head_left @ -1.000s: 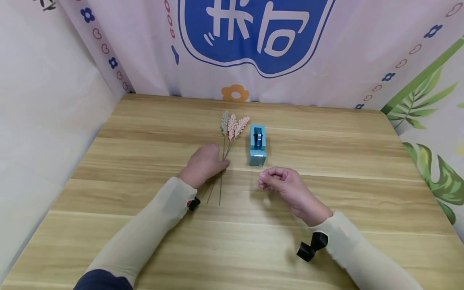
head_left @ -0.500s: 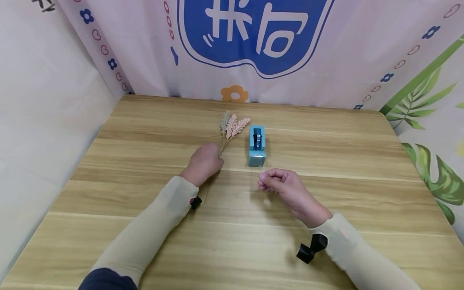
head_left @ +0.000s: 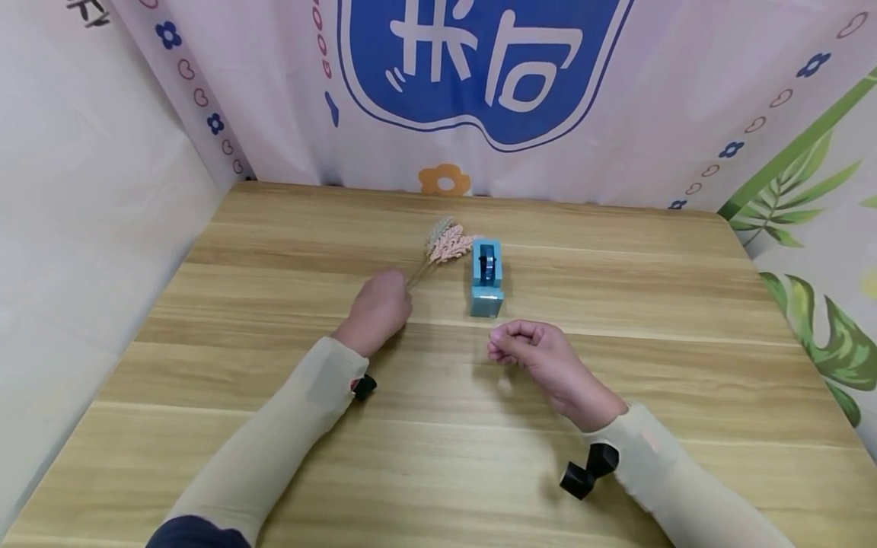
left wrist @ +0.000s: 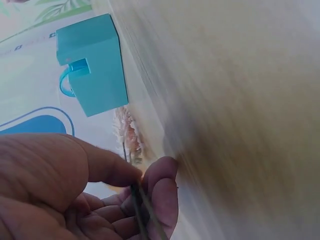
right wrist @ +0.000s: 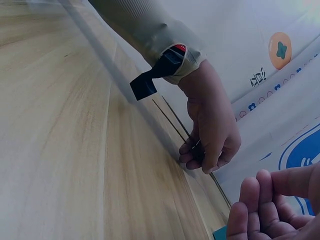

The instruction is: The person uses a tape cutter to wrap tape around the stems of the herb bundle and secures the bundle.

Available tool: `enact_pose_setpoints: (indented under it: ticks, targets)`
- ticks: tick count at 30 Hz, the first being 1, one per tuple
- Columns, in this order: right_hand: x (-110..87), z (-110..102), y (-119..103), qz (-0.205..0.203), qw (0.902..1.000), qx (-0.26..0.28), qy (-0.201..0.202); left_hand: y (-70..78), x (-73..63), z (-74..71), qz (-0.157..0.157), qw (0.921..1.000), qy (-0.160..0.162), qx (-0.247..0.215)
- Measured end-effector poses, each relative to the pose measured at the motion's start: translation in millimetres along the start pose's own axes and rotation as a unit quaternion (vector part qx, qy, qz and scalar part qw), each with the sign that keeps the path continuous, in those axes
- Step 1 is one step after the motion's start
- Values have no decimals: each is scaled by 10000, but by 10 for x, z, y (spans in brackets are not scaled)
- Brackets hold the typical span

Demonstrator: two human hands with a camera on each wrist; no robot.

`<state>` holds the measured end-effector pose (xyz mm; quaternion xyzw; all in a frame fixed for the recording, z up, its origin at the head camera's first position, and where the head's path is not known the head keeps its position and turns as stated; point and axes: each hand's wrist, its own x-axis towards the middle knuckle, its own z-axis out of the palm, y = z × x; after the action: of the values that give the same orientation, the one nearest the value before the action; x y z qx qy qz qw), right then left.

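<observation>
My left hand [head_left: 381,308] grips the thin stems [left wrist: 142,212] of several artificial flower sprigs, pinched between thumb and fingers. Pink and grey-green heads [head_left: 450,243] lean toward the back right, beside a blue tape dispenser [head_left: 486,278]. The stems' lower ends [right wrist: 170,117] stick out behind that hand in the right wrist view. My right hand [head_left: 537,354] hovers nearer the front, just below the dispenser, fingers curled and thumb against the index fingertip. Nothing shows between its fingertips.
The wooden table [head_left: 438,472] runs back to a printed curtain [head_left: 288,99]. A black wrist camera [head_left: 589,468] hangs at the right sleeve, and another black wrist camera [head_left: 365,387] at the left. Leaf-patterned cloth [head_left: 836,335] borders the right side.
My left hand has gathered the stems into its grip and shifted slightly left. The flower heads have bunched together and tilted right toward the dispenser. My right hand has stayed in place.
</observation>
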<state>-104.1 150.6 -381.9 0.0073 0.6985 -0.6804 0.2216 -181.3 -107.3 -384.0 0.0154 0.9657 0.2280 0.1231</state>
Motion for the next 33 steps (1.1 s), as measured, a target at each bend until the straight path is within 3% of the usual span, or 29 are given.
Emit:
enact_pose_setpoints:
  ticks: [4, 7, 12, 20, 28, 33]
  targets:
    - [2, 2, 8, -14, 10000, -14, -5, -39, -23, -2, -178, 9997, 87, -128]
    - [4, 3, 18, -28, 10000, -26, -6, -96, -53, 7, -151, 9986, 396, -309]
    - [2, 9, 21, -30, 10000, -15, 9, -224, -139, -23, 418, 9898, 1286, -445]
    - [3, 6, 5, -88, 10000, 23, -27, -448, -396, -174, 1285, 9673, 2037, -798]
    - [-11, -29, -69, -172, 9996, 236, -20, -759, -757, -246, 1937, 9523, 2187, -886]
    - [-23, -35, -71, -146, 9995, 261, -64, -934, -958, -244, 2462, 9381, 2315, -756]
